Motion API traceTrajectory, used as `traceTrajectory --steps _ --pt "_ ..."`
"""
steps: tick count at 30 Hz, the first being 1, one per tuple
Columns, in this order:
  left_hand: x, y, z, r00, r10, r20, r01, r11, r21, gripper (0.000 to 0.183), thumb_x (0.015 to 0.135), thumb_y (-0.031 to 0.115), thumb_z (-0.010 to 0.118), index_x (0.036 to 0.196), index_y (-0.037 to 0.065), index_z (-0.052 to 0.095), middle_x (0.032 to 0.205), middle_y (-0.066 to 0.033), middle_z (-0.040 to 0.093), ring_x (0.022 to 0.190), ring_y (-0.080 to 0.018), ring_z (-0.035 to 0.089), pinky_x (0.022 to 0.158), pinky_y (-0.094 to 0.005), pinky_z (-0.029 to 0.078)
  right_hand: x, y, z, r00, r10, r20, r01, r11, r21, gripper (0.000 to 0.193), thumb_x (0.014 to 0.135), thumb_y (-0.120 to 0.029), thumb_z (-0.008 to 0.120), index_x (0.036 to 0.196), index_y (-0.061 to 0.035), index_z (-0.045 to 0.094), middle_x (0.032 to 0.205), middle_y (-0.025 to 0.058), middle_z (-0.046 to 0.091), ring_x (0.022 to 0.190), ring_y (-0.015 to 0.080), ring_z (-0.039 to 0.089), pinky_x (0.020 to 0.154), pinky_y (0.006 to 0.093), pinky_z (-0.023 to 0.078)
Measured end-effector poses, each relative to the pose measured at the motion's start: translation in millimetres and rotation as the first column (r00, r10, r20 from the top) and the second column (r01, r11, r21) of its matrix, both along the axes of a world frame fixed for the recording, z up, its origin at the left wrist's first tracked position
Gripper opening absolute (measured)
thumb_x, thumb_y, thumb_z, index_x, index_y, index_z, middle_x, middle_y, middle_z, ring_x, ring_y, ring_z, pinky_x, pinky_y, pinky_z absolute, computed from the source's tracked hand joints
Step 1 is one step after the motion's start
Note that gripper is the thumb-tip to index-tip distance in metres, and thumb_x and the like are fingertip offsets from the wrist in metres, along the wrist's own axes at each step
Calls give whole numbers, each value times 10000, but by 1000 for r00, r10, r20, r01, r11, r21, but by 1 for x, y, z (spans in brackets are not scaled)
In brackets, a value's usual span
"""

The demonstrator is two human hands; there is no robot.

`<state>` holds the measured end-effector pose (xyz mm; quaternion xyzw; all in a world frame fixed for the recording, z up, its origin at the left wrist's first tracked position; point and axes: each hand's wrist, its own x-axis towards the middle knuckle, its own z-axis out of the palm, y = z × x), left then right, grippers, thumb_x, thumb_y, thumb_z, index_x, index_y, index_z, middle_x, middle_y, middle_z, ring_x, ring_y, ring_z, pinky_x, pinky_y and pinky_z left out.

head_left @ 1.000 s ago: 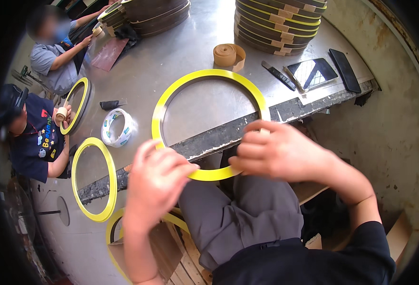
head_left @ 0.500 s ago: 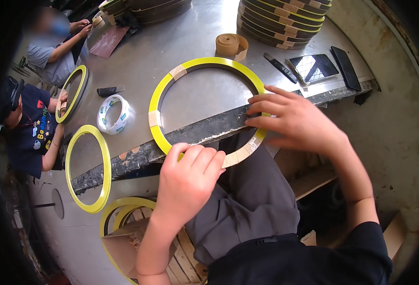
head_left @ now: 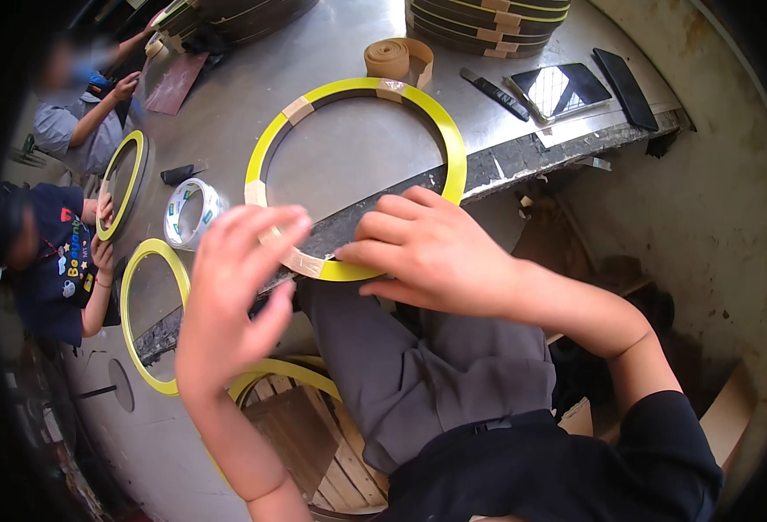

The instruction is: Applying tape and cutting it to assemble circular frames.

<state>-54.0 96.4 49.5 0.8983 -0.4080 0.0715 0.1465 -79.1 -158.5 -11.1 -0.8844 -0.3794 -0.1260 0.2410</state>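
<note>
A flat ring (head_left: 455,165) with a yellow face and dark inner side lies at the near edge of the metal table, partly overhanging my lap. Several tan tape patches (head_left: 297,110) cross its band. At its near side, my right hand (head_left: 427,252) has curled fingers closed on the band, just right of a tan-wrapped stretch (head_left: 301,261). My left hand (head_left: 240,287) is raised over the ring's left near part, fingers apart and slightly blurred, hiding some of the band. It appears to hold nothing.
Beyond the ring stand a tan tape roll (head_left: 388,59) and stacked rings (head_left: 488,26). A knife (head_left: 494,93), glossy tablet-like thing (head_left: 566,90) and black phone-like slab (head_left: 624,87) lie right. Left are a clear tape roll (head_left: 175,213), another yellow ring (head_left: 129,304) and two co-workers.
The ring has turned clockwise, its wrapped stretch shifting left along the near side. My right hand has moved down and left onto the band; my left hand has let go and moved left.
</note>
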Motion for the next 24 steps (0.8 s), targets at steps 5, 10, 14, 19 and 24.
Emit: traceTrajectory --steps 5,10,14,19,24 --pt "-31 -44 -38 998 66 6 -63 978 -199 462 726 140 824 1153 27 687 1102 -101 649 1078 -330 589 947 -433 446 27 -60 23 992 90 -91 -96 993 -66 553 666 -149 839 1189 -101 667 1185 71 615 1176 319 567 1059 477 447" --pt "-18 -54 -48 1000 9 28 -1 958 -286 359 730 83 801 1071 37 700 946 -73 636 873 -282 608 875 -416 464 36 -83 28 997 53 -52 -60 990 -131 375 700 -129 812 1064 -115 726 1071 44 646 1067 320 615 992 449 496" --pt "-17 -42 -40 994 -69 89 82 983 -164 312 739 56 765 1041 37 694 961 -72 633 912 -292 612 895 -451 464 37 -80 30 983 179 34 -173 975 -136 358 694 -189 823 1036 -125 740 965 16 649 1051 294 626 979 448 504" --pt "-14 -20 -33 993 -15 113 24 997 -80 312 744 83 769 1044 35 696 992 -80 631 965 -308 607 940 -458 457 21 -53 11 989 147 -5 -147 989 -24 303 758 -227 786 1036 -124 725 967 28 618 962 240 606 874 387 500" --pt "-31 -48 -50 996 49 76 -33 979 -201 347 732 124 806 1053 39 706 981 -75 627 951 -298 606 872 -434 460 40 -59 30 981 168 -94 -161 984 75 233 831 -216 766 1028 -103 716 1012 66 633 994 282 601 882 400 493"
